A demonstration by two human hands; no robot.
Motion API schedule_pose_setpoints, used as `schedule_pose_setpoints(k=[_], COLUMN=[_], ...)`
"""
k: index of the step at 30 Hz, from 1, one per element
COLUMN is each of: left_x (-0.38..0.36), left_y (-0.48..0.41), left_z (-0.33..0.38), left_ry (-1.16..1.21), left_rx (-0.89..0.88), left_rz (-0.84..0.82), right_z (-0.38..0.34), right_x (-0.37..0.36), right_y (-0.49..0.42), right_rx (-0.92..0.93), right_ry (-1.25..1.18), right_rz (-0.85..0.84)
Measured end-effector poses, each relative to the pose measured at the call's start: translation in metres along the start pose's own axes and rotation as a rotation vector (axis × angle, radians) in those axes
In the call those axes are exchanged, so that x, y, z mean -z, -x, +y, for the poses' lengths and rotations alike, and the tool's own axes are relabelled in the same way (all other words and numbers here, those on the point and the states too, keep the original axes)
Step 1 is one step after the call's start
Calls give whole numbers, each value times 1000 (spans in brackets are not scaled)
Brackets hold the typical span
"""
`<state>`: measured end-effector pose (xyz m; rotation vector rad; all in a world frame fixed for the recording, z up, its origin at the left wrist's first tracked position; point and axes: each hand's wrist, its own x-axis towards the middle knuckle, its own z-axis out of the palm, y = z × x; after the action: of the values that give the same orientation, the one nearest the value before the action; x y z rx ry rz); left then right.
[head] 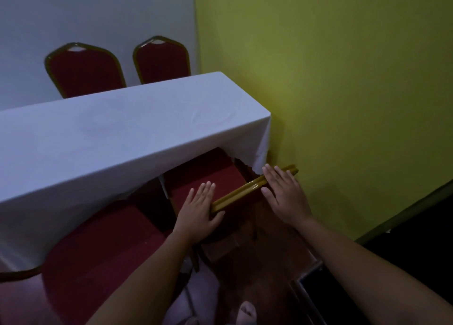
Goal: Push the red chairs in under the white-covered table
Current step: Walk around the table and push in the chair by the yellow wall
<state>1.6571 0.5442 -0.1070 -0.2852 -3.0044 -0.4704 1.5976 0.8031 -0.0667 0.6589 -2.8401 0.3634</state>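
A long table with a white cloth (pixel 117 138) runs across the view. At its near right end a red chair (pixel 208 175) stands with its seat partly under the cloth and its gold top rail (pixel 235 194) facing me. My left hand (pixel 199 208) lies flat on the left end of that rail, fingers spread. My right hand (pixel 285 194) rests flat on the right end, fingers extended. A second red chair (pixel 98 246) stands to the left, its seat mostly out from under the table. Two more red chairs (pixel 84 72) (pixel 161 61) stand at the far side.
A green wall (pixel 343 91) runs close along the right of the table end. A white wall (pixel 85 13) is behind the far chairs. A dark object with a metal edge (pixel 316 288) sits on the floor at lower right. My foot (pixel 246 312) shows at the bottom.
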Motion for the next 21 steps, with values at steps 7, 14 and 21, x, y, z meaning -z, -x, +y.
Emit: schedule_pose_setpoints(k=[7,14,21], left_x=[-4,-6,-3], left_y=[-38,-46,-58], left_z=[43,35,22], left_ry=[261,208,159], left_rx=[202,216,178], left_rz=[119,206,222], right_z=[20,40,33], right_x=[22,-2,-26], right_y=[-45,-53,-69], right_rx=[-203,-106,-136], right_ry=[-226,-222,-292], right_rz=[-88,-55,148])
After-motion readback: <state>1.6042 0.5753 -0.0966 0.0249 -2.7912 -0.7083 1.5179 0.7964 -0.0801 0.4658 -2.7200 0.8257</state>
